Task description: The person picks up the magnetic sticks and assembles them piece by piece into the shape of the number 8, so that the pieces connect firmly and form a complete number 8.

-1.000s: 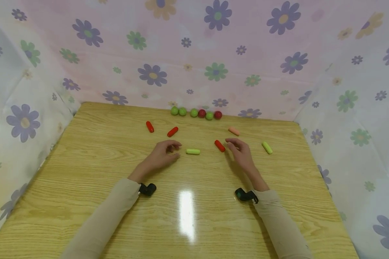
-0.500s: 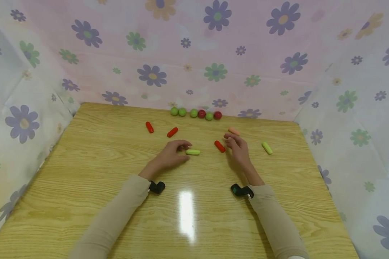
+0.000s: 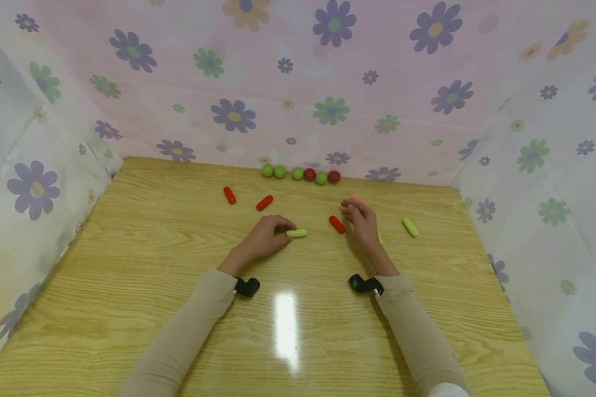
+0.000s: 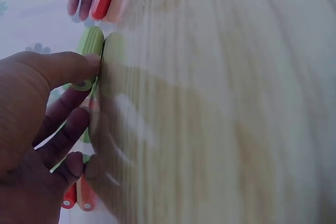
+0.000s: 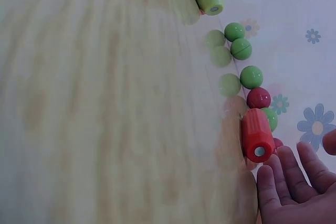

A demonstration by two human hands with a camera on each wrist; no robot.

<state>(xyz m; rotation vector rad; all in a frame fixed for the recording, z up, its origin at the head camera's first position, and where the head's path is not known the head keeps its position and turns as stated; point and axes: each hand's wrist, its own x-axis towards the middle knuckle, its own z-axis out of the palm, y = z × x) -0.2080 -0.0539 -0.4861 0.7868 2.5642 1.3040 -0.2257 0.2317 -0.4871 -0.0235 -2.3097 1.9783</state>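
Note:
My left hand (image 3: 263,238) pinches the left end of a light-green ribbed building rod (image 3: 298,234), which lies on the table. In the left wrist view the thumb presses on this rod (image 4: 92,40), and the index finger is behind it. My right hand (image 3: 365,225) holds nothing; its fingers reach past a red rod (image 3: 336,224) just to their left. In the right wrist view, the fingertips stand close to that red rod (image 5: 257,135), whose end has a round metal disc. A pink rod (image 3: 360,199) is mostly hidden behind the right hand's fingers.
Two more red rods (image 3: 229,195) lie at the back left. Another light-green rod (image 3: 409,227) lies to the right. Several green and red balls (image 3: 297,173) line the wooden table's (image 3: 189,220) back edge, against a flowered cloth (image 3: 283,88). A yellowish sliver shows beside the right hand.
My left hand has moved right and taken hold of the light-green rod's end. My right hand has moved slightly away from me, and it now covers most of the pink rod.

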